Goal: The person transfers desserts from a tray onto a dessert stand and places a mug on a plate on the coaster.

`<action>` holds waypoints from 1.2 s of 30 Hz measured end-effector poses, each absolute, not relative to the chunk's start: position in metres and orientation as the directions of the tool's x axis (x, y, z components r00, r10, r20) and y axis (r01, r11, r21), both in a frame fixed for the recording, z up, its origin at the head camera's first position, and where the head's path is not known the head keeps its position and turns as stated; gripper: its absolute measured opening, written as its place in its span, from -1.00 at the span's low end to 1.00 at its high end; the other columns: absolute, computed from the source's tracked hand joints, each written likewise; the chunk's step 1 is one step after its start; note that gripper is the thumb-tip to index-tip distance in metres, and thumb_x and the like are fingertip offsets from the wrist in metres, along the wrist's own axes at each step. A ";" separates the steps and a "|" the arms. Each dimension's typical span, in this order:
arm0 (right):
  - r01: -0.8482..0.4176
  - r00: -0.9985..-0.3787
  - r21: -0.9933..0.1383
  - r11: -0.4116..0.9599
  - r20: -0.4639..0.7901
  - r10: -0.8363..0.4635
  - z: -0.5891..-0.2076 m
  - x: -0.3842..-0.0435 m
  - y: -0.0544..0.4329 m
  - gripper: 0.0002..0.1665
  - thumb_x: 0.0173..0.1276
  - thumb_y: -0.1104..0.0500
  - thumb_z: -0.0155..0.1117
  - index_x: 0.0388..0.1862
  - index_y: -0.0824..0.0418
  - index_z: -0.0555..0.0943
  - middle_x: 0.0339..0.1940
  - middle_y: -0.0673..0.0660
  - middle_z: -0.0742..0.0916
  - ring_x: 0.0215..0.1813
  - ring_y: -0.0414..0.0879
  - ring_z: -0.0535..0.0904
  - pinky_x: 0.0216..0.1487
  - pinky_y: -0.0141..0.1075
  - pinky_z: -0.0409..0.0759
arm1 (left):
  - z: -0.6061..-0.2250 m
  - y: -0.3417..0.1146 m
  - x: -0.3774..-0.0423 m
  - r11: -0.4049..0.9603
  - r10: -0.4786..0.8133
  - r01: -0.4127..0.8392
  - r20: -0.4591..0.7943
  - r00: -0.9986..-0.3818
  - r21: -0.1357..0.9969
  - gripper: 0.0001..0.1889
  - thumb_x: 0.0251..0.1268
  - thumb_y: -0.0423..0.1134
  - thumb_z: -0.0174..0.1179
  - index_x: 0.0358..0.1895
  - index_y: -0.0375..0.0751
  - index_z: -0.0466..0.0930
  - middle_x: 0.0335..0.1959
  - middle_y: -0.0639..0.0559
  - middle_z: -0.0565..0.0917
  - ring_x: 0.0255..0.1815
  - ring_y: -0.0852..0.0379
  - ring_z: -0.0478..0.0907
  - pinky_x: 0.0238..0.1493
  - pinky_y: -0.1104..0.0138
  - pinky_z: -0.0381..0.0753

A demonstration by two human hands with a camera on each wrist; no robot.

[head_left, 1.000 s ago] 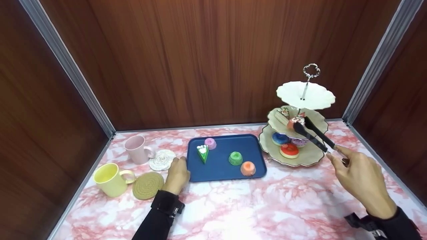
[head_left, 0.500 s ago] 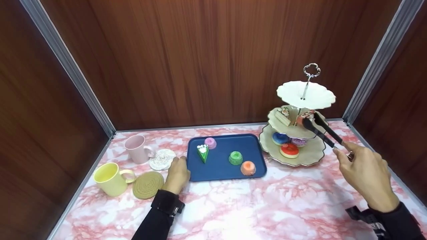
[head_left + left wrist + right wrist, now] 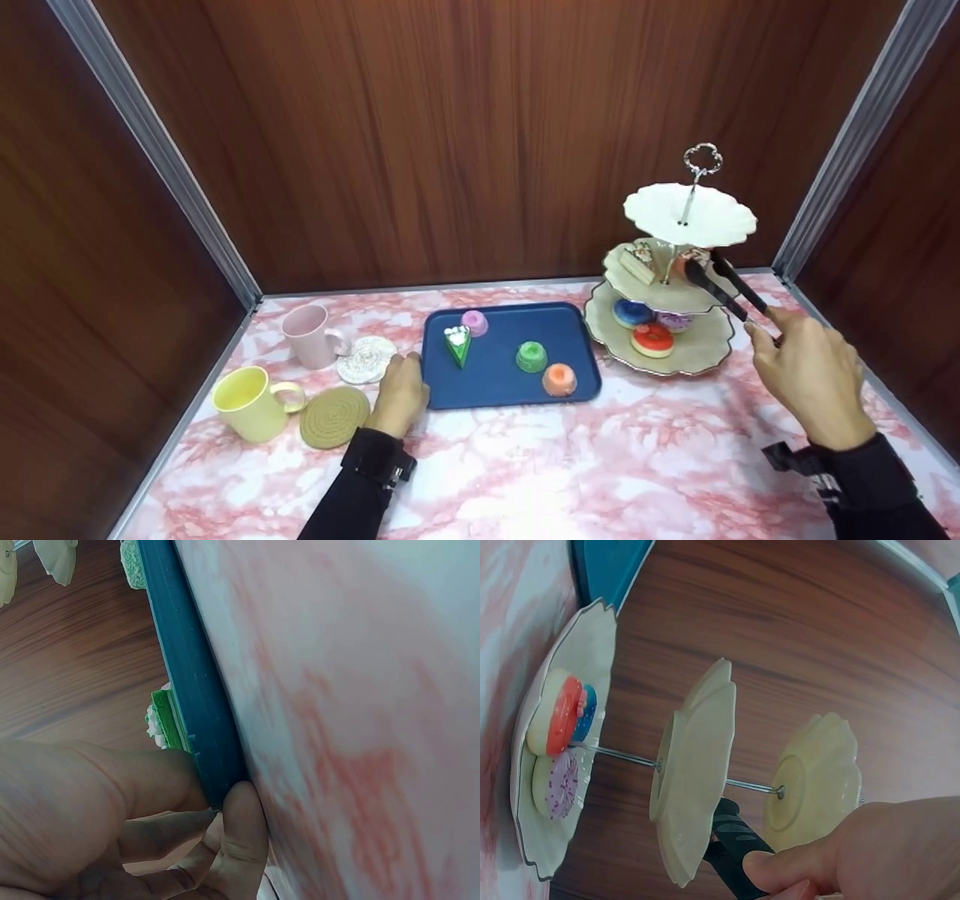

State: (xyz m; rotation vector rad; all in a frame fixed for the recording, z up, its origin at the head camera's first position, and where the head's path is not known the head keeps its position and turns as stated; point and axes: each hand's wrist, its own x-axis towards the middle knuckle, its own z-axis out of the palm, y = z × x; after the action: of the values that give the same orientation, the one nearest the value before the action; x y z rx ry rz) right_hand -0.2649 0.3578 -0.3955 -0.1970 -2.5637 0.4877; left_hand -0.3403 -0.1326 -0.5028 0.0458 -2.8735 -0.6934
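Note:
My right hand holds black-tipped tongs at the right side of a three-tier cake stand. The tong tips are at a pink-and-white toy cake piece on the middle tier, which partly hides behind them. A cream toy cake slice sits left on that tier. On the bottom tier lie red, blue and purple toy donuts. My left hand pinches the left edge of a blue tray, thumb above and a finger below in the left wrist view.
On the tray are a green cake slice and pink, green and orange puddings. To the left stand pink and yellow mugs beside white and olive coasters. Wooden panels surround the table.
The tongs and the pink-and-white cake piece moved rightward on the middle tier, away from the cream slice. Lately my right hand shifted slightly left and up. My left hand stayed on the tray.

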 end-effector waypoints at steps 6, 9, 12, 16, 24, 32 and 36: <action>0.037 -0.855 -0.389 0.920 0.465 0.231 -0.397 -0.278 0.354 -0.48 0.30 -0.18 0.05 0.07 0.09 0.59 -0.49 0.26 0.69 -0.40 0.38 0.53 -0.71 -0.11 0.16 | -0.502 -0.133 -0.339 0.885 -0.073 0.016 0.173 -0.982 0.466 -0.57 0.00 -0.43 0.18 0.04 -0.35 0.49 -0.13 -0.28 0.50 -0.04 -0.17 0.51 0.06 0.07 0.53; 0.026 -0.856 -0.390 0.921 0.467 0.222 -0.398 -0.280 0.354 -0.45 0.30 -0.21 0.03 0.04 0.13 0.59 -0.42 0.34 0.69 -0.38 0.44 0.52 -0.70 -0.02 0.20 | -0.502 -0.131 -0.339 0.887 -0.068 0.020 0.174 -0.982 0.461 -0.56 0.00 -0.43 0.18 0.06 -0.36 0.48 -0.11 -0.29 0.50 -0.03 -0.17 0.51 0.08 0.07 0.52; 0.022 -0.861 -0.383 0.923 0.462 0.212 -0.398 -0.281 0.355 -0.41 0.28 -0.23 0.05 0.04 0.18 0.57 -0.32 0.40 0.68 -0.32 0.48 0.51 -0.63 0.09 0.26 | -0.501 -0.130 -0.340 0.889 -0.067 0.017 0.168 -0.983 0.457 -0.57 0.01 -0.43 0.18 0.06 -0.36 0.48 -0.12 -0.29 0.50 -0.04 -0.17 0.51 0.07 0.07 0.52; 0.023 -0.868 -0.384 0.923 0.450 0.209 -0.397 -0.280 0.357 -0.31 0.24 -0.27 0.08 0.08 0.24 0.54 -0.29 0.40 0.69 -0.26 0.47 0.51 -0.52 0.15 0.31 | -0.500 -0.131 -0.340 0.886 -0.070 0.012 0.159 -0.985 0.463 -0.58 0.02 -0.43 0.16 0.05 -0.36 0.48 -0.14 -0.28 0.49 -0.06 -0.17 0.52 0.05 0.06 0.52; 0.021 -0.881 -0.379 0.925 0.430 0.196 -0.393 -0.276 0.356 -0.24 0.22 -0.30 0.08 0.12 0.29 0.51 -0.22 0.41 0.67 -0.25 0.44 0.53 -0.51 0.11 0.32 | -0.501 -0.132 -0.341 0.877 -0.083 -0.002 0.148 -0.985 0.481 -0.58 0.02 -0.44 0.15 0.06 -0.35 0.48 -0.11 -0.28 0.49 -0.04 -0.17 0.51 0.08 0.06 0.51; 0.051 -0.896 -0.400 0.915 0.387 0.219 -0.388 -0.268 0.353 -0.18 0.18 -0.37 0.05 0.12 0.26 0.52 -0.38 0.26 0.68 -0.33 0.23 0.55 -0.59 -0.13 0.27 | -0.501 -0.132 -0.341 0.877 -0.086 -0.004 0.149 -0.985 0.481 -0.57 0.02 -0.43 0.17 0.06 -0.33 0.48 -0.11 -0.26 0.49 -0.06 -0.17 0.52 0.05 0.06 0.53; 0.037 -0.894 -0.403 0.914 0.395 0.210 -0.385 -0.266 0.351 -0.21 0.18 -0.34 0.09 0.11 0.26 0.53 -0.32 0.27 0.70 -0.30 0.25 0.56 -0.60 -0.14 0.26 | -0.501 -0.133 -0.340 0.884 -0.080 -0.003 0.146 -0.986 0.468 -0.56 0.01 -0.42 0.20 0.06 -0.32 0.47 -0.11 -0.27 0.48 -0.05 -0.18 0.52 0.05 0.05 0.54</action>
State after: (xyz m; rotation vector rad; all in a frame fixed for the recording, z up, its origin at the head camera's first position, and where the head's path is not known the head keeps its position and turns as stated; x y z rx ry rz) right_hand -0.2662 0.3507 -0.3850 -0.1793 -2.6351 0.5428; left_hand -0.3397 -0.1327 -0.5012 0.0640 -2.8914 -0.7173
